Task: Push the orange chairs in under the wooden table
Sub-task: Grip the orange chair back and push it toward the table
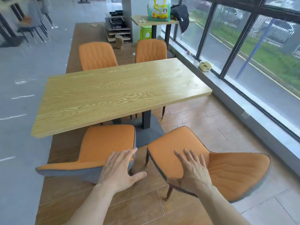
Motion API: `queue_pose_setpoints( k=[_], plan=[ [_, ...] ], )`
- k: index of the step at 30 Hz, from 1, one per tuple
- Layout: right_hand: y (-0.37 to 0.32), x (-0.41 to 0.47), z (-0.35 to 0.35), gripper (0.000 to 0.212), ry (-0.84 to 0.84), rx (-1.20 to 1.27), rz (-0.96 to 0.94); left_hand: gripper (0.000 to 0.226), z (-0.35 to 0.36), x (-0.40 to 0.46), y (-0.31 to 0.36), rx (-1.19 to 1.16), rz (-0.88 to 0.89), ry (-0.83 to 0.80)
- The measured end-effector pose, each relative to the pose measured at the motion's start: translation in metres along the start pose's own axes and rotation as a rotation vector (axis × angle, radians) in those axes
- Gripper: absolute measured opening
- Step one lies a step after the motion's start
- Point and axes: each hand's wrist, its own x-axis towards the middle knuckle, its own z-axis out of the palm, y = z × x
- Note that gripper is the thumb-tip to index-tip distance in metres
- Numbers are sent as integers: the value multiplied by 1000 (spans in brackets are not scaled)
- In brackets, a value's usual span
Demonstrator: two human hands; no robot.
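Nearest, at 6 o'clock: both forearms reach forward. Left hand [121,169] lies over the back corner of the near-left orange upholstered chair with grey-backed shell [103,148], fingers [125,155] spread apart, thumb out, clamped on nothing. Right hand [194,169] rests flat on the near-right orange upholstered chair [211,161], fingers fanned, no grip.

Near-left chair sits square, seat front just under the edge of the light wooden table with grain-patterned top [120,93]. Near-right chair is turned, backrest swung toward 4 o'clock, still clear of the table.

Risks, as judged:
- Pushing the skewed chair straight could drive a leg into the dark table pedestal [146,119].
- Flat palms may slip on the fabric.
- The two chairs, near each other, could collide.

At 12 o'clock, two far orange chairs [97,56] look tucked in.
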Motion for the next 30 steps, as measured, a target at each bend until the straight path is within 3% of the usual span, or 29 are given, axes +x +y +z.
queue_pose_setpoints(
  k=[8,13,23,30],
  plan=[
    [208,-30,-43,116,-68,-40,-105,102,68,-1,213,-55,-106,19],
    [285,-40,-72,122,-103,-58,-169,102,93,2,294,-86,-139,48],
    [339,-55,-64,125,-115,-140,-264,105,134,-14,354,-110,-213,118],
    [354,-29,-40,123,-149,-200,-370,111,175,-8,382,-134,-285,32]
  ],
)
